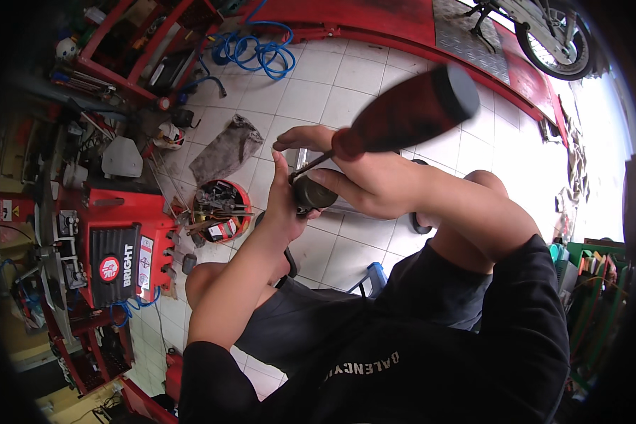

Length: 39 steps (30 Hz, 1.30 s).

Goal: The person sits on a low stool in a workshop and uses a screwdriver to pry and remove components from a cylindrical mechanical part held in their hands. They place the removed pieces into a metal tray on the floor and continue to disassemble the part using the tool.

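Over the tiled floor, between my knees, a dark rounded metal part (313,193) sits in my two hands. My left hand (284,213) is closed around its left side and underside, thumb pointing up. My right hand (380,185) presses its thumb on the part from the right, while its fingers reach over to the left thumb. A screwdriver (403,119) with a red and black handle slants up toward me, its handle bare of fingers. Its shaft runs between the right thumb and fingers down to the part; the tip's contact is hidden.
Left of my hands stands a red-rimmed tub (244,227) of small parts and tools. A dirty grey rag (227,150) lies beyond it. A red machine (113,247) is at left, a coiled blue hose (258,53) farther off, and a motorcycle wheel (555,49) at far right.
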Tool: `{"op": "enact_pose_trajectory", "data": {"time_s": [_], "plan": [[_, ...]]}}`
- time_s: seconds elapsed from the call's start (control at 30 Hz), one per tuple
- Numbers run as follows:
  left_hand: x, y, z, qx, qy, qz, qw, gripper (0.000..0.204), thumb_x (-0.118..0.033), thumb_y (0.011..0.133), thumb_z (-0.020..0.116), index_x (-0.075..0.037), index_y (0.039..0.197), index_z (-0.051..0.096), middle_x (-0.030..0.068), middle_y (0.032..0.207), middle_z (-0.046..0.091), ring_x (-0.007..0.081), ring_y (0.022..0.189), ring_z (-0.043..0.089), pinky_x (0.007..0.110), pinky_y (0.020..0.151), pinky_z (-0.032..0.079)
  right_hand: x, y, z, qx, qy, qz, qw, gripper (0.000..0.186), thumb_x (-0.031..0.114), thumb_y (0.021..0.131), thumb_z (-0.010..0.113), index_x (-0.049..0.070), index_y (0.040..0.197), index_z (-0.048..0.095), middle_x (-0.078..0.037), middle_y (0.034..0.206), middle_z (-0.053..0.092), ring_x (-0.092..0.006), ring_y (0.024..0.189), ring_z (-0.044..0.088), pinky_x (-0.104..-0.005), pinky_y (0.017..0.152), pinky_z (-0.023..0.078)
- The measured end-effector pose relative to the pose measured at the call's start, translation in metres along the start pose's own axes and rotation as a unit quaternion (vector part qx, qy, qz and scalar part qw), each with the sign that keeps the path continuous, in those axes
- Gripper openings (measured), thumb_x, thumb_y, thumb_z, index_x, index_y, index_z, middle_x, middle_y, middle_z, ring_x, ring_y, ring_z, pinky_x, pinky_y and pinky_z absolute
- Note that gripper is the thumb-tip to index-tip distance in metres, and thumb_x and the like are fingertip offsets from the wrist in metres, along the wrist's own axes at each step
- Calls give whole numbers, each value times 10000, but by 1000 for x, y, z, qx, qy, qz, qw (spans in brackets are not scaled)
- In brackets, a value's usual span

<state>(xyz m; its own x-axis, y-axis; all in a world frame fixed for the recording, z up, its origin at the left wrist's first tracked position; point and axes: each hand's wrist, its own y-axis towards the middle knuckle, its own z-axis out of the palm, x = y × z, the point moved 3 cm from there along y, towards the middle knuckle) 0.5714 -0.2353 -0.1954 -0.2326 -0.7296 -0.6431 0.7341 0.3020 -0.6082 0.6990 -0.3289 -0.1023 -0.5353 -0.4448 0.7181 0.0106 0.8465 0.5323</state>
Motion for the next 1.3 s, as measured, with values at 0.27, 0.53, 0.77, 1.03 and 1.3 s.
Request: {"op": "enact_pose_trajectory", "data": {"time_s": [0.27, 0.53, 0.77, 1.03, 1.3], "plan": [[3, -9, 9, 36, 4, 16, 999, 876, -825, 927, 118, -123, 1172, 579, 5, 791, 622, 63, 565, 549, 217, 381, 326, -13, -13, 0, 68, -22, 46, 996, 143, 63, 919, 663, 23, 1046, 715, -135, 1030, 723, -265, 1017, 696, -359, 920, 534], [3, -12, 14, 26, -16, 35, 999, 840, -826, 927, 138, -135, 1138, 566, 18, 785, 626, 99, 569, 587, 226, 378, 343, 6, -2, -2, -18, -13, 67, 998, 155, 120, 868, 776, 33, 983, 719, -99, 908, 723, -262, 870, 715, -346, 775, 560], [13, -1, -5, 37, -118, -83, 989, 861, -832, 917, 144, -91, 1067, 555, 72, 727, 580, 221, 518, 572, 252, 361, 355, 18, 5, 0, -15, 108, 88, 990, 389, -24, 996, 456, -73, 1382, 463, -213, 1317, 612, -306, 1268, 576, -405, 1074, 431], [18, 1, -2, 55, -36, -42, 997, 865, -839, 910, 126, -105, 1035, 565, 62, 750, 627, 164, 515, 582, 234, 352, 357, 6, 4, -7, -35, 57, 54, 996, 176, -59, 880, 609, -7, 1035, 674, -144, 932, 740, -317, 872, 737, -373, 789, 580], [15, 3, 14, 24, 13, -23, 999, 860, -831, 916, 127, -119, 1164, 540, 27, 767, 641, 95, 565, 621, 208, 351, 376, 20, 6, -11, -96, -49, 30, 994, 167, -15, 820, 735, 11, 983, 709, -131, 847, 747, -272, 786, 758, -325, 705, 590]]}}
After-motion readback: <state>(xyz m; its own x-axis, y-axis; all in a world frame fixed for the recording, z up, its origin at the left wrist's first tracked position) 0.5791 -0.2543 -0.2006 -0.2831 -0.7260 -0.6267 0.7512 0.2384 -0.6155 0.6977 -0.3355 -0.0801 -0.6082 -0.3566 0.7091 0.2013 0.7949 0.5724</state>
